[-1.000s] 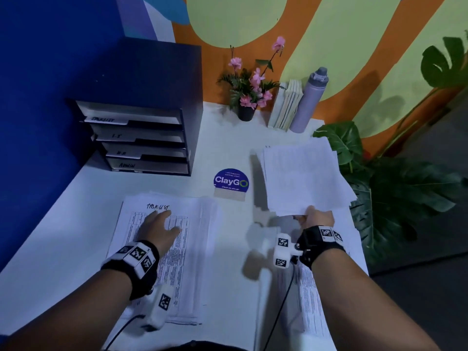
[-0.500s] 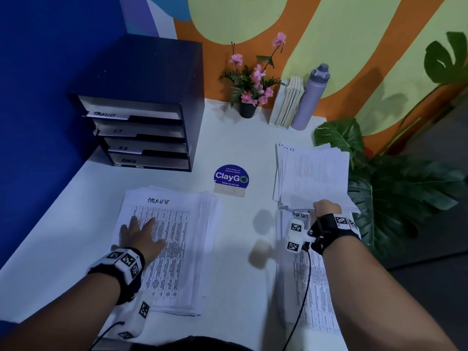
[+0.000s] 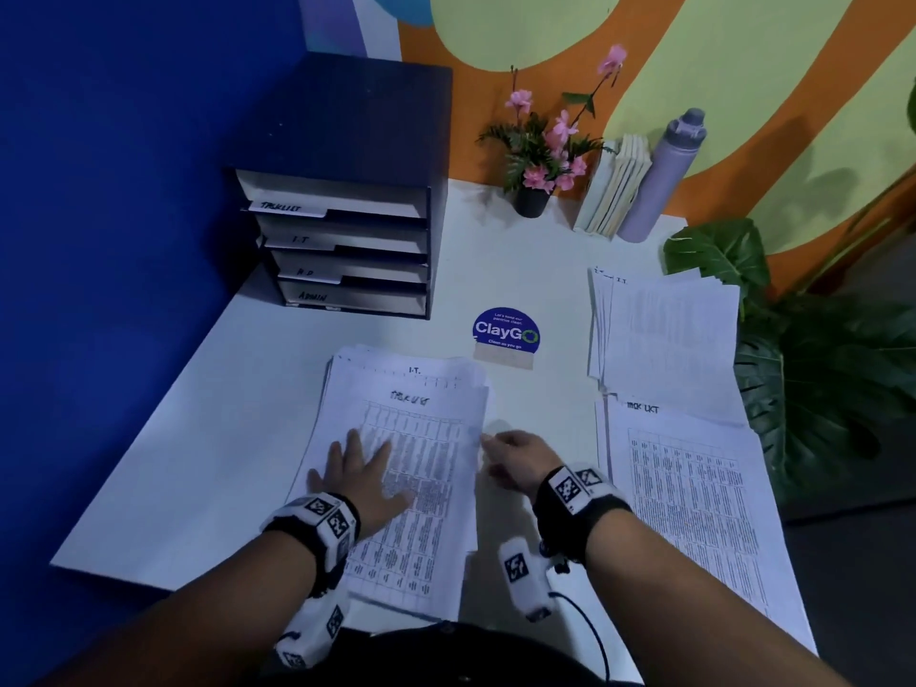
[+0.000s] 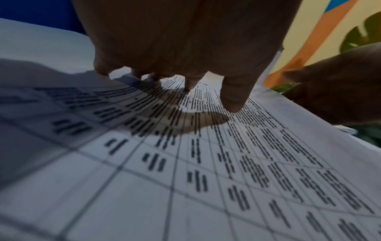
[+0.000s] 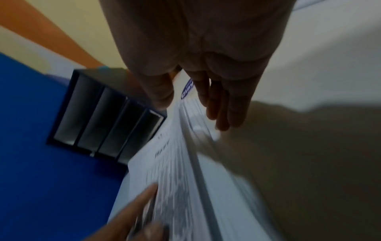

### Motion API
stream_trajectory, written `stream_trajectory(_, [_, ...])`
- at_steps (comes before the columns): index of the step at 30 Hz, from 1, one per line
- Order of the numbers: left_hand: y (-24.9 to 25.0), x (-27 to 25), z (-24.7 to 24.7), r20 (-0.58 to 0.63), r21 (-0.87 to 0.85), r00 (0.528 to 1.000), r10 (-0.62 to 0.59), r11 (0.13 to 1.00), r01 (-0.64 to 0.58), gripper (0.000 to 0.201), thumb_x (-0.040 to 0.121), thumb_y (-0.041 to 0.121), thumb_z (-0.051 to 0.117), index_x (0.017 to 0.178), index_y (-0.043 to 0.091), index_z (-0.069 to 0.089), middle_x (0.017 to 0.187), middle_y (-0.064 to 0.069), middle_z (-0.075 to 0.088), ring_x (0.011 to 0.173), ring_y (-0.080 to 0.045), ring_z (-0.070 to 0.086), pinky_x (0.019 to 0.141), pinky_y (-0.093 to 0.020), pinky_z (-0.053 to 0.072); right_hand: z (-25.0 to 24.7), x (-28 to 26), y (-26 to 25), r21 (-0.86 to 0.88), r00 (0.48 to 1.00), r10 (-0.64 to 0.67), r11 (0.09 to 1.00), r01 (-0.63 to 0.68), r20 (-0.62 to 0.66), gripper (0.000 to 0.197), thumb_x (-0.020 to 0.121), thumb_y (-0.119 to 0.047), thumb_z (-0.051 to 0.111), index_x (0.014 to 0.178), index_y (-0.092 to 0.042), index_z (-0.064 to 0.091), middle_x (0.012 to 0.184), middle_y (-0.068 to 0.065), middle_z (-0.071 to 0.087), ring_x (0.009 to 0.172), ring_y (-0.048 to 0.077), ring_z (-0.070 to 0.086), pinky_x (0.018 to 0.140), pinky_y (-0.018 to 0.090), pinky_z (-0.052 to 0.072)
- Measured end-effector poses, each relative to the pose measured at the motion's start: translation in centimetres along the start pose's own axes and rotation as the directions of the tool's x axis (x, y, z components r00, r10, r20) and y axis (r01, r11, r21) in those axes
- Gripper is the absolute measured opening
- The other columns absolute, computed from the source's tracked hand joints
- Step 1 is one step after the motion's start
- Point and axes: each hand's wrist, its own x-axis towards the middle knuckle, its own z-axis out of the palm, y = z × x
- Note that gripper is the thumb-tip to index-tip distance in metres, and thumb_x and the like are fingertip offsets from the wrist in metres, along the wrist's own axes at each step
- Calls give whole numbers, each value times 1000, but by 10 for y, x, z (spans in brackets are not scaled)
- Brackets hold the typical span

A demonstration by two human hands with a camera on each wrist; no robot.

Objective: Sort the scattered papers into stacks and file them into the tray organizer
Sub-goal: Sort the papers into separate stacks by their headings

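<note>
Head view: left hand [image 3: 364, 476] lies flat, fingers spread, on the near paper stack [image 3: 421, 468] on the white worktop [image 3: 238, 414]; right hand [image 3: 520, 461] reaches its relaxed fingers to that stack's right edge, holding nothing. Two more stacks [image 3: 664, 334] lie at the right, the tray organizer [image 3: 342, 240] at the far left. Left wrist view: straight fingers [image 4: 233, 94] press the printed sheet [image 4: 206, 171]. Right wrist view: blurred fingers [image 5: 222, 104] hang loosely open just beside the stack's edge [image 5: 193, 146].
</note>
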Motion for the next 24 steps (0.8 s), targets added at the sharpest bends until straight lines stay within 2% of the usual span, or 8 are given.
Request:
stream_trajectory(3, [10, -3, 3, 50, 18, 994, 99, 995, -100, 83, 85, 71, 39, 149, 43, -6, 155, -1, -30, 144, -28, -21, 115, -55, 1, 18, -1, 14, 32, 1000, 3, 999, -4, 19, 69, 49, -69, 77, 93, -18, 65, 96, 7, 73, 90, 29, 70, 86, 48, 56])
stream_trajectory(6, [17, -4, -2, 40, -72, 970, 241, 969, -238, 72, 91, 57, 44, 150, 41, 7, 160, 1, -14, 148, -24, -8, 118, -48, 9, 16, -24, -1, -44, 991, -38, 999, 33, -130, 14, 79, -28, 72, 81, -18, 63, 94, 13, 72, 89, 31, 68, 85, 47, 56])
stream_trajectory(7, [19, -4, -5, -25, -149, 968, 250, 957, -251, 68, 93, 49, 47, 150, 37, 13, 161, 1, -7, 148, -22, -1, 119, -45, 13, 11, -24, -2, -60, 982, -45, 998, 34, -185, 8, 83, -20, 66, 76, -19, 62, 92, 14, 71, 88, 31, 68, 84, 45, 57])
stream_trajectory(9, [14, 2, -11, -223, -253, 965, 140, 947, -196, 64, 94, 36, 52, 150, 31, 21, 160, 0, 8, 147, -22, 12, 119, -41, 18, 0, -24, -3, -55, 968, -59, 997, 47, -245, 11, 84, -19, 65, 73, -20, 62, 90, 14, 72, 87, 31, 68, 83, 44, 57])
stream_trajectory(11, [0, 12, -17, -354, -251, 935, -31, 966, -63, 68, 90, 36, 57, 149, 26, 24, 158, -3, 18, 143, -26, 22, 116, -43, 24, -7, -21, -4, -46, 959, -81, 996, 71, -272, 11, 83, -20, 67, 74, -21, 62, 89, 15, 72, 86, 33, 68, 81, 47, 57])
stream_trajectory(15, [-28, 29, -20, -312, -177, 934, -174, 977, 123, 87, 81, 44, 68, 149, 20, 19, 149, -9, 24, 134, -32, 32, 110, -41, 31, -17, -16, -2, -93, 955, -134, 989, 113, -265, 9, 91, -19, 59, 81, -19, 61, 89, 13, 68, 87, 32, 66, 81, 42, 55])
stream_trajectory(19, [-41, 38, -26, -306, -202, 914, -268, 956, 213, 69, 78, 36, 68, 136, 17, 36, 134, -16, 39, 120, -34, 46, 101, -40, 42, -21, -13, 2, -150, 956, -146, 982, 110, -255, 11, 92, -11, 54, 98, -16, 62, 91, 9, 64, 87, 26, 60, 81, 35, 51])
stream_trajectory(24, [-65, 50, -26, -330, -411, 906, -266, 904, 115, 43, 76, 17, 53, 119, 12, 58, 109, -16, 65, 95, -32, 63, 84, -40, 55, -25, -12, 9, -122, 955, -99, 990, 67, -279, 11, 89, -12, 58, 83, -19, 63, 93, 12, 69, 90, 29, 66, 86, 40, 55])
